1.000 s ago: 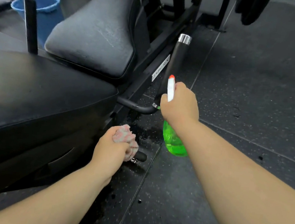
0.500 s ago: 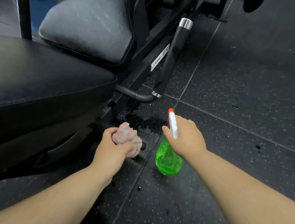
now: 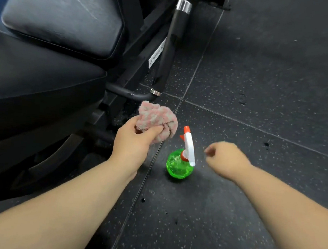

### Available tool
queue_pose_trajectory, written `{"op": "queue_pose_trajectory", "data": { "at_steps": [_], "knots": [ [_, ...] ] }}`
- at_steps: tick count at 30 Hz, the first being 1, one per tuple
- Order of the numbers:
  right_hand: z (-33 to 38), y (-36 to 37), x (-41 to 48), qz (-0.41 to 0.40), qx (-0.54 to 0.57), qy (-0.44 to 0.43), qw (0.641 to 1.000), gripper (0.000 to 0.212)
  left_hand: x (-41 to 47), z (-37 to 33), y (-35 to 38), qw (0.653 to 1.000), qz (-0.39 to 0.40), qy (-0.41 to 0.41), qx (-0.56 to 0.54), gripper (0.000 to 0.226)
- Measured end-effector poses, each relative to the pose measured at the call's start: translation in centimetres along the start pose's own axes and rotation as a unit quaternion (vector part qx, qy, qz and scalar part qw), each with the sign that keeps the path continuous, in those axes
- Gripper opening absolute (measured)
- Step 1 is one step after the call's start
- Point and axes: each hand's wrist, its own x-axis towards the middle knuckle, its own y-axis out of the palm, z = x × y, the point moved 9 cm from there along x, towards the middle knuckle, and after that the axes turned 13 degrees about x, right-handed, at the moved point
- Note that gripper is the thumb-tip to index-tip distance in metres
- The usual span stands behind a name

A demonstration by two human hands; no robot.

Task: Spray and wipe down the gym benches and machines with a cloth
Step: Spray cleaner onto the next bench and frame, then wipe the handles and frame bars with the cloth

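Since the bottle (image 3: 179,165) stands loose on the floor (image 3: 267,74) between the left hand (image 3: 134,141), which grips the bunched cloth (image 3: 157,119), and the empty, loosely curled right hand (image 3: 226,160), a careless wipe stroke could knock it over.

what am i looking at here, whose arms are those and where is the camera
There is no robot: the camera sits on a person's head and looks down at their own two arms. There is only this one view. The left hand grips a bunched pink cloth. The right hand holds nothing, its fingers loosely curled beside a green spray bottle that stands upright on the dark speckled floor. At the left are the black padded seats of a gym machine, with a chrome-capped handle.
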Motion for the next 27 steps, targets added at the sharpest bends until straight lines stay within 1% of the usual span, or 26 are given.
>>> {"op": "queue_pose_trajectory", "data": {
  "at_steps": [1,2,3,4,5,6,7,8,9,11,12,13,14,15,16,17,18,19,20,21,22,23,25,27],
  "knots": [
    [0.9,-3.3,0.3,-0.060,0.088,0.006,0.994,0.023,0.5,-1.4,0.4,1.000,-0.004,0.017,-0.014,0.023],
    [2.6,-5.7,0.4,-0.085,0.245,0.001,0.966,0.021,1.0,-2.9,0.7,0.999,-0.007,0.035,-0.022,0.021],
    [5.2,-6.9,0.6,-0.055,0.411,-0.011,0.910,0.019,1.5,-4.5,1.2,0.998,-0.010,0.056,-0.029,0.021],
    [8.2,-7.7,0.9,-0.003,0.521,-0.032,0.853,0.014,2.2,-6.5,1.8,0.996,-0.004,0.080,-0.031,0.023],
    [11.1,-8.1,1.1,0.036,0.576,-0.064,0.814,0.014,2.7,-8.0,2.3,0.994,0.008,0.102,-0.029,0.029],
    [13.3,-8.8,1.4,0.051,0.601,-0.101,0.791,0.017,3.2,-9.7,2.6,0.992,0.021,0.123,-0.021,0.037],
    [14.7,-9.3,1.8,0.042,0.615,-0.124,0.777,0.019,3.8,-10.9,2.6,0.990,0.034,0.139,-0.018,0.045],
    [15.6,-10.0,2.3,0.017,0.625,-0.133,0.769,0.019,4.5,-11.9,2.2,0.988,0.040,0.148,-0.018,0.052],
    [15.8,-10.3,3.0,-0.013,0.631,-0.132,0.764,0.018,5.1,-12.4,1.6,0.988,0.041,0.147,-0.024,0.054],
    [16.1,-10.1,4.6,-0.057,0.630,-0.130,0.764,0.017,6.0,-13.0,0.1,0.988,0.030,0.151,-0.016,0.046],
    [17.0,-9.5,5.1,-0.047,0.631,-0.130,0.763,0.022,6.4,-13.6,-0.6,0.986,0.019,0.163,-0.005,0.043],
    [17.9,-8.4,5.4,-0.011,0.636,-0.128,0.761,0.030,6.7,-14.1,-1.1,0.984,0.008,0.175,-0.002,0.042],
    [18.8,-7.4,5.7,0.033,0.646,-0.125,0.753,0.037,7.1,-14.6,-1.5,0.983,0.000,0.184,-0.006,0.040],
    [19.5,-7.2,6.0,0.058,0.663,-0.126,0.735,0.036,7.6,-15.0,-1.7,0.982,0.004,0.186,-0.018,0.039],
    [19.6,-7.9,6.1,0.052,0.689,-0.123,0.713,0.031,8.1,-14.9,-1.7,0.983,0.004,0.186,-0.013,0.040],
    [19.0,-9.1,6.7,0.011,0.713,-0.120,0.690,0.028,8.8,-14.3,-1.9,0.984,-0.007,0.176,0.011,0.042],
    [18.2,-10.8,7.3,-0.051,0.729,-0.134,0.669,0.027,9.7,-13.2,-2.2,0.985,-0.029,0.158,0.055,0.046],
    [17.5,-12.8,7.8,-0.134,0.706,-0.164,0.676,0.026,10.4,-11.5,-2.2,0.984,-0.043,0.133,0.112,0.049],
    [17.5,-14.5,8.0,-0.219,0.631,-0.206,0.715,0.025,10.8,-9.6,-1.9,0.978,-0.035,0.110,0.174,0.052],
    [18.4,-15.4,7.8,-0.287,0.518,-0.246,0.767,0.023,11.0,-7.6,-1.3,0.966,-0.013,0.092,0.240,0.055],
    [19.7,-15.4,7.5,-0.330,0.412,-0.287,0.799,0.024,11.1,-5.6,-0.6,0.949,0.020,0.081,0.305,0.058],
    [20.7,-14.7,7.2,-0.359,0.335,-0.323,0.809,0.024,11.1,-4.0,0.0,0.926,0.049,0.080,0.366,0.059],
    [21.3,-13.0,6.4,-0.394,0.247,-0.373,0.803,0.023,11.1,-2.6,0.5,0.887,0.064,0.120,0.441,0.054],
    [20.5,-10.4,5.7,-0.387,0.194,-0.412,0.802,0.022,11.1,-2.5,0.2,0.880,0.047,0.145,0.449,0.048]
  ]
}}
